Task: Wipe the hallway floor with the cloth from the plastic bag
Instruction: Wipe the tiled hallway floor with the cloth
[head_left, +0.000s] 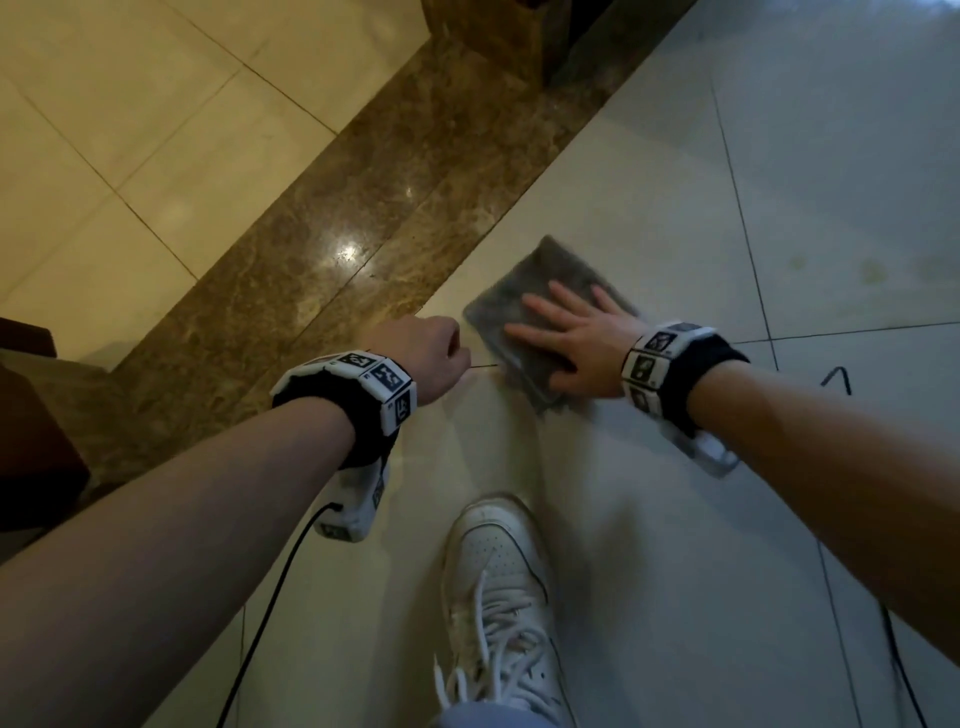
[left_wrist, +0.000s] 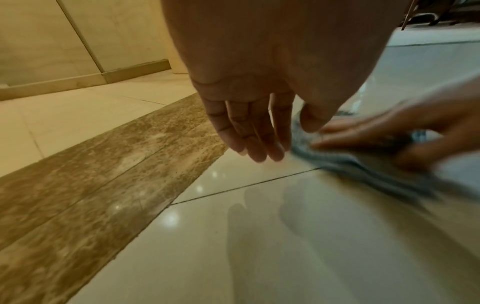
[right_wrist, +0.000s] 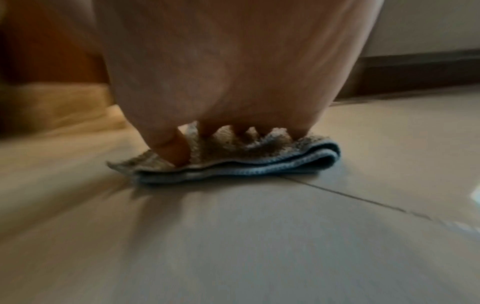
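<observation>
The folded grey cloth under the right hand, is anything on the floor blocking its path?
Nothing visible does. The right hand presses the folded grey cloth flat on bare pale tile; the left hand hangs beside it.

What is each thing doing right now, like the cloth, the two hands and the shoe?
cloth: folded, flat on the floor, blurred from moving
right hand: fingers spread straight, pressing down on the cloth
left hand: fingers straight and relaxed, holding nothing, above the floor
white shoe: on a foot, standing on the floor, laces loose
floor: glossy tiles, shiny with reflections
</observation>
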